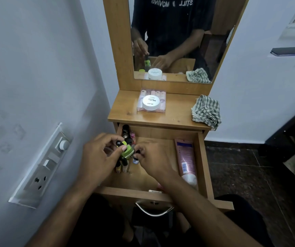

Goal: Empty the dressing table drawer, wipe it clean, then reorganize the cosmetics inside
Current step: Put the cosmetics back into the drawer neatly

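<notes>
The wooden drawer (203,168) of the dressing table is pulled out. My left hand (96,157) holds a green nail polish bottle (127,151) by its black cap above the drawer's left side. My right hand (152,161) pinches a small bottle (135,160) next to it. Several small cosmetic bottles (128,134) stand along the drawer's left wall. A pink tube (186,161) lies along the right wall. On the tabletop (177,113) sit a clear box of small bottles (162,97) with a white round jar (150,102) on it, and a checked cloth (206,110).
A mirror (175,38) stands behind the tabletop and reflects me. A switch and socket panel (43,166) is on the left wall. A phone (290,51) lies on a ledge at the right. The drawer's metal handle (154,211) faces me, above dark floor tiles (241,175).
</notes>
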Available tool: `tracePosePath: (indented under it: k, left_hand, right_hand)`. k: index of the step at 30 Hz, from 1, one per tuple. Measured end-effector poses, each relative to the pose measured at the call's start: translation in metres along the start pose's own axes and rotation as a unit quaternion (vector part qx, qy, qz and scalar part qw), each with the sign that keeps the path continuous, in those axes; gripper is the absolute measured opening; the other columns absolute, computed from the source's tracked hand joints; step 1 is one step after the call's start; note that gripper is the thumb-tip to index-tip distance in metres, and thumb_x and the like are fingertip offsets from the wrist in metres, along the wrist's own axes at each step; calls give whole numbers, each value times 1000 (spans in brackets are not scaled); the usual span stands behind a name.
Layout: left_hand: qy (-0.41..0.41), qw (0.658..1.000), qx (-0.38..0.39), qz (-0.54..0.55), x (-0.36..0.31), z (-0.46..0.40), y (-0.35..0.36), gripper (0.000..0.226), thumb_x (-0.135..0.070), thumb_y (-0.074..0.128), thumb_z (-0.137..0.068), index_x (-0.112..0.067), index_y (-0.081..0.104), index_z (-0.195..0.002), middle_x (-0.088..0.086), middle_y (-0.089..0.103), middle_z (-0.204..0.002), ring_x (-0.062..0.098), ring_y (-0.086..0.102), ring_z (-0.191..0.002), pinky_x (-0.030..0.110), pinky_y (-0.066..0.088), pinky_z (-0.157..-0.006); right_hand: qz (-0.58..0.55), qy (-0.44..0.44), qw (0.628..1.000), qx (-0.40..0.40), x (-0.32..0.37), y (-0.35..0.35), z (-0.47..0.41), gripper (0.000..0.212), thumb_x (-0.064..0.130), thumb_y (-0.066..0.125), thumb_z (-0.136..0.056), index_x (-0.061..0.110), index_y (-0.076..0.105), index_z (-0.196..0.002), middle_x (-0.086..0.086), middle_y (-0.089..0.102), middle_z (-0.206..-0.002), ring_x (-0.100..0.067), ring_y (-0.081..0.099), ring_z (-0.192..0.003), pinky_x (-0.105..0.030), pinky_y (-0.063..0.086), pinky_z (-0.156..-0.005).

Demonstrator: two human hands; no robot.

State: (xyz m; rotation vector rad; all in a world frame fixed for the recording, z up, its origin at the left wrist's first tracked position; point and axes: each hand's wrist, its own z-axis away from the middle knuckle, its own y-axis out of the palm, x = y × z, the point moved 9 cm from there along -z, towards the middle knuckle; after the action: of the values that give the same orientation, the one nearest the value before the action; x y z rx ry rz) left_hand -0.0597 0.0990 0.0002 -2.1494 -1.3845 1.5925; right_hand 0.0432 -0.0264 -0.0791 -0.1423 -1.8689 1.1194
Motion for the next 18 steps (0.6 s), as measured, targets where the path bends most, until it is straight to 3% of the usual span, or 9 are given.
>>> tracePosePath:
  k: [7, 13, 16, 18]
  left_hand:
    - [-12, 1000, -1, -11, 6, 15, -1, 23, -14, 88, -75, -22, 78, -94, -10, 68, -81, 6, 65, -76, 10, 48, -62]
    - [-18, 999, 14, -30, 10, 24, 2, 23, -17, 89, -74, -23, 78, -93, -12, 68, -82, 6, 64, -77, 6, 44, -63]
    - [-11, 998, 35, -49, 8, 28, 8, 21, -21, 89, -74, -23, 78, -91, -12, 67, -80, 6, 63, -74, 7, 42, -62]
    - [-7, 996, 54, -66, 7, 29, 14, 19, -24, 89, -74, -24, 76, -88, -12, 66, -79, 6, 62, -70, 18, 47, -63]
  right_hand:
    - [42, -31, 998, 38, 15, 9, -4, 20, 4, 68, -80, 15, 77, -94, -5, 70, -94, -21, 62, -85, -34, 50, -71]
    - [33, -30, 998, 43, 12, 12, -2, 31, -2, 67, -80, 12, 74, -107, -6, 69, -102, -22, 64, -90, -38, 54, -78]
    - [12, -29, 999, -3, 10, 2, 3, 40, -7, 62, -81, 11, 72, -116, -9, 69, -104, -23, 65, -90, -40, 56, -80]
    - [0, -11, 999, -40, 4, -8, 6, 44, -4, 65, -82, 17, 69, -121, -4, 69, -107, -19, 64, -92, -36, 55, -83]
